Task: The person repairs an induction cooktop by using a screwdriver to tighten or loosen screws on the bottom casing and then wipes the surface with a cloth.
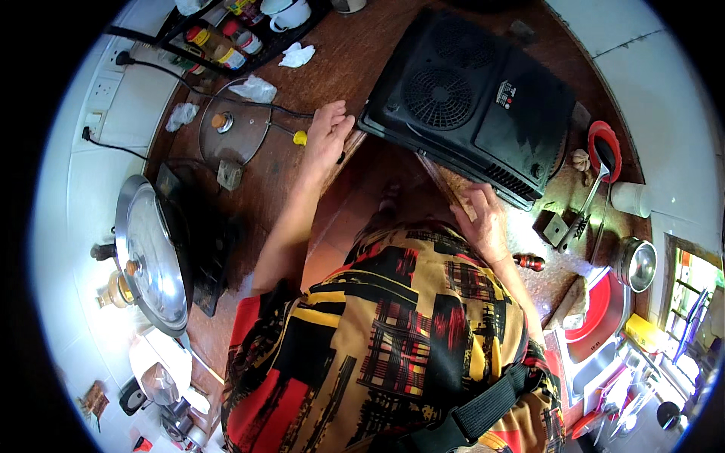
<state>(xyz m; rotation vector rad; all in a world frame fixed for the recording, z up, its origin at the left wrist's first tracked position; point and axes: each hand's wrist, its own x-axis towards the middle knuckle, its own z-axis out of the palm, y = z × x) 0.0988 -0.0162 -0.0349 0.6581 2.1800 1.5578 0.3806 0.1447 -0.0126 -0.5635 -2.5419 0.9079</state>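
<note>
A black induction cooker (pixel 468 83) lies upside down across the corner of the brown counter, its vent grilles facing up. By its left corner my left hand (pixel 328 140) rests on the counter edge, fingers loosely bent and not wrapped round anything. My right hand (pixel 483 219) leans at the counter edge close to the cooker's near side, fingers slightly apart. Whether its fingertips touch the casing I cannot tell. Left of my left hand is a yellow-handled screwdriver (pixel 300 137). A red and black handle (pixel 529 262) lies right of my right hand.
A glass lid (pixel 234 128) and black cable (pixel 196 90) lie at left, near a lidded pan (pixel 155 257) on a stove. Jars (pixel 219 49) fill a rack behind. At right are a red bowl (pixel 618 151), ladle (pixel 593 192), steel cup (pixel 640 264) and sink (pixel 604 325).
</note>
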